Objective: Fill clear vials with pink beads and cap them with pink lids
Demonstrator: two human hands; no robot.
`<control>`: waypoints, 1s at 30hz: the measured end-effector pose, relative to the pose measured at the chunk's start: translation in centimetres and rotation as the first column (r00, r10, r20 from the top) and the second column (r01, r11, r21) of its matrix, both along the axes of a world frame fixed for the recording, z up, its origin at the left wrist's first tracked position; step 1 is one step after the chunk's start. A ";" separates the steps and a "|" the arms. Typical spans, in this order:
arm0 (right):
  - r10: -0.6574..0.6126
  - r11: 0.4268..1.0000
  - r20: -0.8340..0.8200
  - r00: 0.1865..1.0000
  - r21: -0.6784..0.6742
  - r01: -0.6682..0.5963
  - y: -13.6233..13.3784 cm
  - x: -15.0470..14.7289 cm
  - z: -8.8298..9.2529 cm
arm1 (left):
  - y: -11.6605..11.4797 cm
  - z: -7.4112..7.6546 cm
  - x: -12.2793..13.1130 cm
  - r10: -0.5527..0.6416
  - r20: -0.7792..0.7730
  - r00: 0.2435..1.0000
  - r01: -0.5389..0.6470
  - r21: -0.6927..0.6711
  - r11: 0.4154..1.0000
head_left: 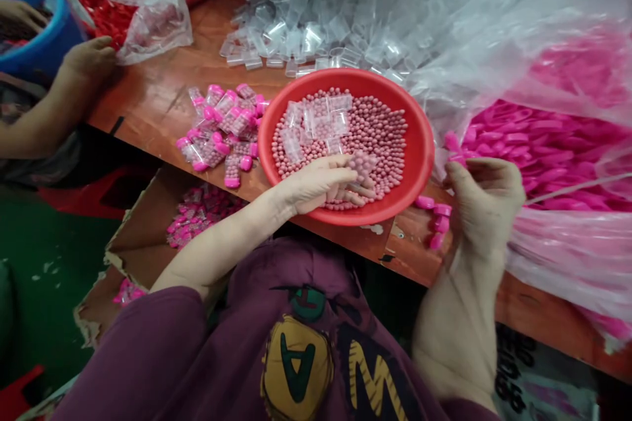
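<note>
My left hand (323, 185) is over the red bowl (415, 191), fingers curled around a small clear plastic tube (364, 164) with pink beads in it. Loose pink beads (378, 122) fill much of the bowl, and several clear tubes (320, 117) lie on top of them. To the right of the bowl, my right hand (486, 194) pinches a bright pink cap (455, 151) between thumb and fingers. A few more pink caps (439, 220) sit on the table just below that hand.
Capped bead-filled tubes (224, 122) are piled left of the bowl. Clear tubes (306, 33) spread behind it. A plastic bag of pink caps (553, 151) stands right. Below the table is a cardboard box (143, 217). Another person's hand (91, 56) rests near a blue bucket (62, 29).
</note>
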State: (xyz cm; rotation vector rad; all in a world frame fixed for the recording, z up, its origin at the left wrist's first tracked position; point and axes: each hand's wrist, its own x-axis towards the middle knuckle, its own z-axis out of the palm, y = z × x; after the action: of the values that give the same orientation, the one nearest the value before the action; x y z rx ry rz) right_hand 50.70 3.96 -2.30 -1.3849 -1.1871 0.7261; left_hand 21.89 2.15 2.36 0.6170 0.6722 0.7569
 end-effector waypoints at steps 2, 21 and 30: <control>0.007 0.998 -0.019 1.000 0.059 -0.006 -0.4 -3.1 1.6 | -0.4 0.0 0.1 0.010 0.041 0.999 -0.008 -0.029 1.000; 0.183 0.903 0.510 0.840 0.251 -0.349 -1.8 -9.4 5.9 | -0.5 0.1 0.6 0.203 -0.038 0.978 -0.205 -0.055 0.977; 0.481 0.854 0.380 0.790 -0.001 -0.519 -1.5 -7.8 5.6 | -0.4 -0.6 0.7 0.118 -0.118 0.986 -0.125 -0.052 0.991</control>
State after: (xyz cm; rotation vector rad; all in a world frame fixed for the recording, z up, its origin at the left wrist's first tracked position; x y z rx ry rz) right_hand 42.93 2.47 3.29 -1.1482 -1.9149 0.7714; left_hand 22.60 1.74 1.79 0.5725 0.8412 0.8158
